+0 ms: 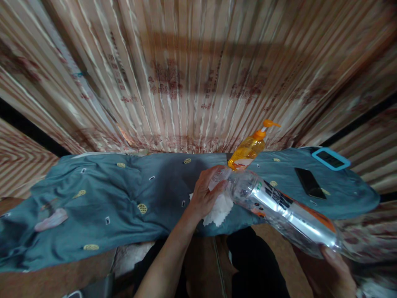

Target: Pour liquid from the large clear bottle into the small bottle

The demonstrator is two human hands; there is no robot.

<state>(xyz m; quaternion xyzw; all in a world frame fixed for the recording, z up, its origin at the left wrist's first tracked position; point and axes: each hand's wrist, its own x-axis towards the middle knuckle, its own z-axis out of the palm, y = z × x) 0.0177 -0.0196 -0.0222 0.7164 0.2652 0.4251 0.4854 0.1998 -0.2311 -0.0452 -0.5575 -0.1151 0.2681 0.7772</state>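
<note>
A large clear plastic bottle (279, 207) with a silver and orange label lies slanted across the front, its neck to the left. My left hand (207, 192) is closed around a small clear plastic piece beside the bottle's neck; whether the two are joined I cannot tell. Beneath that hand hangs a crumpled white tissue (219, 208). At the lower right, my right hand (336, 269) grips the bottle's base, with the thumb on its side. Just behind the neck stands an orange pump bottle (248, 149) of yellow liquid.
Blue-green patterned cloth (118, 203) covers the long narrow surface. To the right lie a black phone (310, 183) and a blue-framed device (331, 159). A pale pink item (52, 220) rests at the far left. Striped curtains (186, 82) hang behind.
</note>
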